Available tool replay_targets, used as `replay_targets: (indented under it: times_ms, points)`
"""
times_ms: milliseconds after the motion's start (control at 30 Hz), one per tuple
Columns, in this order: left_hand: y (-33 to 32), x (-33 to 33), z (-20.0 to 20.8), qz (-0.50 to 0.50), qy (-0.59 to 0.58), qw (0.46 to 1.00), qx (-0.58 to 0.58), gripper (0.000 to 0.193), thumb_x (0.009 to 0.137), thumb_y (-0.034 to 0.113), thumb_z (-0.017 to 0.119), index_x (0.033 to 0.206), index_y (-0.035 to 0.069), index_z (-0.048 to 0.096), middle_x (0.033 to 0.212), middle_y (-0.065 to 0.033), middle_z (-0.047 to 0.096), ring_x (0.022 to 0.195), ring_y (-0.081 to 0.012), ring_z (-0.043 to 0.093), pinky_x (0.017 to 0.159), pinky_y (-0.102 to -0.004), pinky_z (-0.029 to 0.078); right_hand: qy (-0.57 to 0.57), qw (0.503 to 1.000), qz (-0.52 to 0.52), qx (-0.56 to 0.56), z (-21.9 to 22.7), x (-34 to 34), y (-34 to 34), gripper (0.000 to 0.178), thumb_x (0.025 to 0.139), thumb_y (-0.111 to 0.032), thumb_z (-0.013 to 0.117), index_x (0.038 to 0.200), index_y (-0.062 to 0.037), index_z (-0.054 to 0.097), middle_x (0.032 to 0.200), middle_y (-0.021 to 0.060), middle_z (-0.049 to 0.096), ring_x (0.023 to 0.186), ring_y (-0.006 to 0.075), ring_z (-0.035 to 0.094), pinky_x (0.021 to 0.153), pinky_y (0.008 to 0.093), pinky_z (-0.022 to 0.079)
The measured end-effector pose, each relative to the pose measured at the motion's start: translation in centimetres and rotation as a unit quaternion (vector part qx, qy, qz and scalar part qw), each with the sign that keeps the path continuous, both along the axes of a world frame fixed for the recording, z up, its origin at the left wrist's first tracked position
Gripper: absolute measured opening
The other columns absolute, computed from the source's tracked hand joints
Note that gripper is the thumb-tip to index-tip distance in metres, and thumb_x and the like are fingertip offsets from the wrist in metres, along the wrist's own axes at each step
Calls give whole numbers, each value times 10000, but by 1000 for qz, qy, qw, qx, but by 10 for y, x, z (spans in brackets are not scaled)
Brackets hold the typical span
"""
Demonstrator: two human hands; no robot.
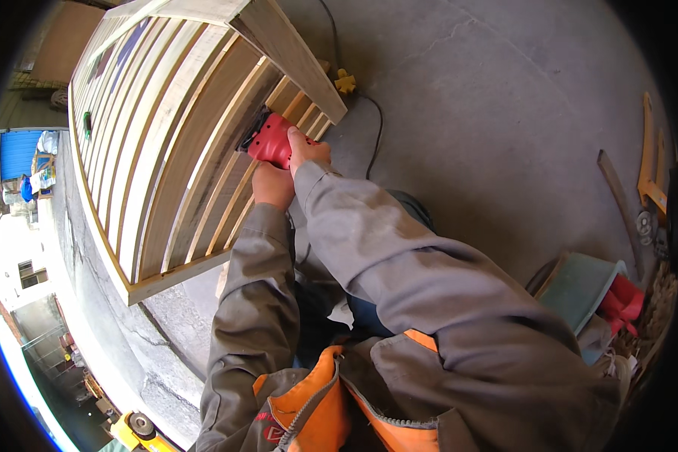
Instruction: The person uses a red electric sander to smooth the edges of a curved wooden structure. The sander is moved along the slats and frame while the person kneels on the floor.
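- The left hand is closed around the near lower side of a red handheld power sander, fingers mostly hidden from view.
- The right hand is wrapped around the rear of the same tool, its thumb laid along the top of the red body.
- The sander sits among the slats near the right end of a large slatted wooden frame, its black front end turned toward the wood; exact contact with a slat cannot be told.
- A wide end board juts out at the frame's upper right corner.
- Just beyond that board, a yellow plug connector joins a black cable lying on the grey concrete floor.
- Both forearms wear grey-brown sleeves; the jacket's open front shows orange lining.
- On the right, a teal bin lies beside a red object, with an orange metal bracket farther up.
- At lower left stands part of a yellow vehicle.
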State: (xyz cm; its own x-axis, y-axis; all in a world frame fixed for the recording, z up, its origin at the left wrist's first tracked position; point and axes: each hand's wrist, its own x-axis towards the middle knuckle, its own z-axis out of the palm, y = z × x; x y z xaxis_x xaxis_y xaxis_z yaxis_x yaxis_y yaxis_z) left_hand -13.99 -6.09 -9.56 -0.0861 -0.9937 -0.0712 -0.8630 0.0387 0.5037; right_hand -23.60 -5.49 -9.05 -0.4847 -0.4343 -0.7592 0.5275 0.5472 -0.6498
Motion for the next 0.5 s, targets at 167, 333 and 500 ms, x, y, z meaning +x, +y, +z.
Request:
replay_targets:
  times_ms: [167, 333, 500]
  points:
    - [-4, -13, 7, -21, -37, 999, 14, 496, 810, 375, 782, 966, -89, 705, 970, -343, 714, 986, -482, 708, 829, -524, 561, 8, 1000, 3, 22, 4, -12, -5, 944, 805, -640, 740, 1335, 111, 523, 1332, 313, 618, 1242, 444, 609, 1082, 461, 465]
    - [-8, -22, 10, -28, -40, 999, 17, 490, 817, 373, 779, 974, -86, 706, 978, -340, 715, 1000, -480, 705, 838, -522, 559, 2, 1000, -7, 18, 7, -22, -8, 894, 817, -600, 746, 1314, 112, 532, 1318, 317, 623, 1234, 442, 614, 1075, 458, 469]
    - [-14, -47, 11, -39, -39, 998, 22, 471, 818, 355, 782, 968, -84, 705, 982, -336, 716, 1001, -476, 704, 835, -520, 556, 5, 1000, -17, -23, -8, -43, -19, 907, 829, -557, 742, 1338, 128, 436, 1297, 317, 634, 1165, 446, 659, 1027, 460, 516]
